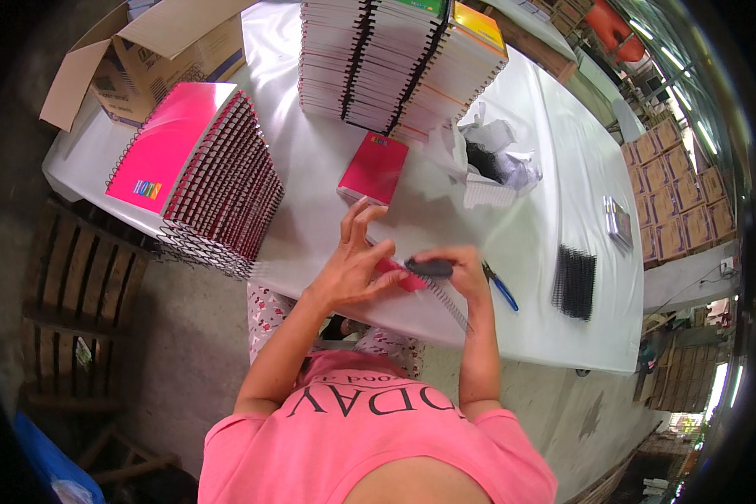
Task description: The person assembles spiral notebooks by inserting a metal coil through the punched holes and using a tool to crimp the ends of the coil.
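Observation:
Close to the table's near edge, my left hand [357, 260] grips a small pink notebook [413, 282], thumb and fingers bent along its edge. My right hand [460, 267] is closed around a black rounded object [428, 267] at the notebook's bound side; its exact kind is unclear. From there a dark wire spiral coil [450, 306] trails down past my right wrist. Just beyond my left fingertips lies a short stack of red notebooks [375, 168]. Blue-handled pliers [502, 287] rest right of my right hand.
A tall stack of pink spiral notebooks [193, 160] stands at left, before an open cardboard box [155, 71]. Tall notebook stacks [395, 67] rise at the back. Crumpled white wrapping [500, 164] holds black coils. More black coils [574, 282] lie at right on the white table [538, 336].

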Demonstrator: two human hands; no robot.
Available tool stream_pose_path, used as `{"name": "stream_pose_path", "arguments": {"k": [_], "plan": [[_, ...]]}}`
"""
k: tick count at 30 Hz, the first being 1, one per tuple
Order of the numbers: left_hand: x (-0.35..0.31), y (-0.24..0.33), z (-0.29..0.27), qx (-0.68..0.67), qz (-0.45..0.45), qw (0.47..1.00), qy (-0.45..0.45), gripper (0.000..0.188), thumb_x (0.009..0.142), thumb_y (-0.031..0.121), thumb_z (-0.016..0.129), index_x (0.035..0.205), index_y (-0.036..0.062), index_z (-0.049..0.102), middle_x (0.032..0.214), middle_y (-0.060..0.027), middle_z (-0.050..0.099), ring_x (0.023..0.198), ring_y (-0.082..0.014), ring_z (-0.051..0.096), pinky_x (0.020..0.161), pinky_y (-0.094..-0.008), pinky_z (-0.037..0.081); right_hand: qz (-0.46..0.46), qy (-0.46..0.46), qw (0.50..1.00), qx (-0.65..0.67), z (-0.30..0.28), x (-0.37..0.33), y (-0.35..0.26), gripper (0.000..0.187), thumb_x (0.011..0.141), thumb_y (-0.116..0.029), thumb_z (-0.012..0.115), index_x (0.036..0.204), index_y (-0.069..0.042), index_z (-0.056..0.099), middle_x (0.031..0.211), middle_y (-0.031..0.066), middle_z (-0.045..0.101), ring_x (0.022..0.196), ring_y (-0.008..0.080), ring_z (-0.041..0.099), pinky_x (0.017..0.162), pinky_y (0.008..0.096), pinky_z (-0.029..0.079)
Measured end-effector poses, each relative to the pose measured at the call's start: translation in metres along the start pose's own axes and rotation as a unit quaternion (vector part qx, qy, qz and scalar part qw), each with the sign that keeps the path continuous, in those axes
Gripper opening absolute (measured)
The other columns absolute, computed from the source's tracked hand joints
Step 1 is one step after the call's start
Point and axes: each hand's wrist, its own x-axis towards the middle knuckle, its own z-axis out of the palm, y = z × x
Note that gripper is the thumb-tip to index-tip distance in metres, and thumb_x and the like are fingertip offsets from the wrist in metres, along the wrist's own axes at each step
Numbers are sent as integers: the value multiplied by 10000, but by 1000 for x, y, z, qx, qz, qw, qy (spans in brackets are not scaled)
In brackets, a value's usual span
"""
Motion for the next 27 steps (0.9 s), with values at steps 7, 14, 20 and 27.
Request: {"name": "stream_pose_path", "arguments": {"k": [7, 14, 20, 27], "plan": [[-1, -7, 3, -58, -1, 998, -19, 372, 737, 373, 731, 817, 60, 546, 1306, -185, 290, 1275, -425, 217, 1021, -494, 300, 65, 17, 988, -140, -2, 9, 2, 228, 707, -14, 595, 907, 25, 697, 910, 173, 689, 872, 226, 664, 805, 300, 504], [-2, -5, 12, -45, -26, 999, 3, 356, 720, 350, 751, 833, 68, 564, 1145, -173, 367, 1071, -357, 355, 918, -453, 343, 84, 133, 955, -251, -3, 6, 4, 267, 834, -123, 598, 1069, -8, 652, 1071, 138, 659, 962, 200, 621, 888, 291, 446], [-4, 0, 23, 44, -62, 995, 70, 337, 701, 329, 764, 829, 88, 566, 1042, -150, 377, 954, -322, 364, 829, -430, 362, -16, 51, 887, -460, 25, 4, -48, 316, 793, -188, 677, 1083, -70, 636, 1080, 103, 633, 1026, 247, 580, 906, 373, 406], [-3, -2, 28, 48, -74, 993, 79, 283, 704, 316, 750, 832, 130, 579, 1025, -112, 396, 947, -300, 365, 826, -406, 329, 48, 50, 851, -520, 38, 7, -59, 261, 785, -280, 676, 975, -104, 646, 1021, 55, 638, 985, 230, 578, 868, 384, 383]]}}
